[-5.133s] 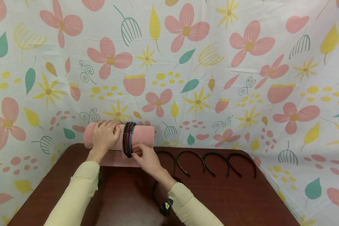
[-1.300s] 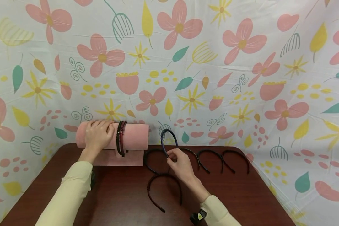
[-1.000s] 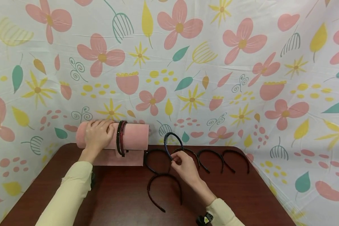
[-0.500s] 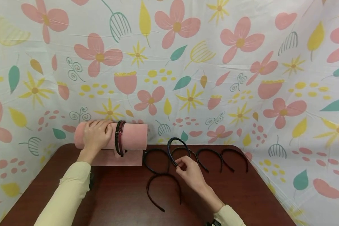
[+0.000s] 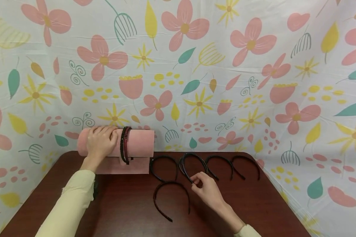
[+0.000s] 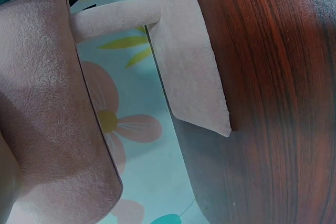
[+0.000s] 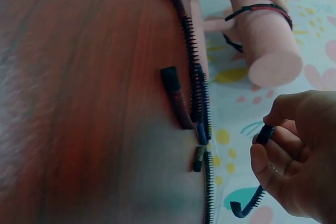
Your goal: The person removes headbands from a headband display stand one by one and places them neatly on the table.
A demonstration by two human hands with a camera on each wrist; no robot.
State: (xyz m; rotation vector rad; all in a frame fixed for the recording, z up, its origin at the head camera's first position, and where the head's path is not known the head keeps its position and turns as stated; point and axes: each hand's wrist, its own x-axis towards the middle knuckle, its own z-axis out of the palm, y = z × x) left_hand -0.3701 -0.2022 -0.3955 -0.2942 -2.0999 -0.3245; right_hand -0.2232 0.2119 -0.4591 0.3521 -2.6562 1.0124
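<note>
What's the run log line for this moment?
Left hand: holds pink roll | right hand: pinches dark blue headband | roll: black and red headbands around it | table: other headbands

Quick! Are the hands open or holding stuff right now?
Left hand: holding the pink headband stand, fingers curved over its top.
Right hand: closed, pinching a dark blue headband near one end.

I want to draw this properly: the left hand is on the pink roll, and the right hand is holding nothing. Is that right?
Not quite: the right hand isn't empty. It pinches a dark blue headband, as the right wrist view shows. The left hand is on the pink roll.
</note>
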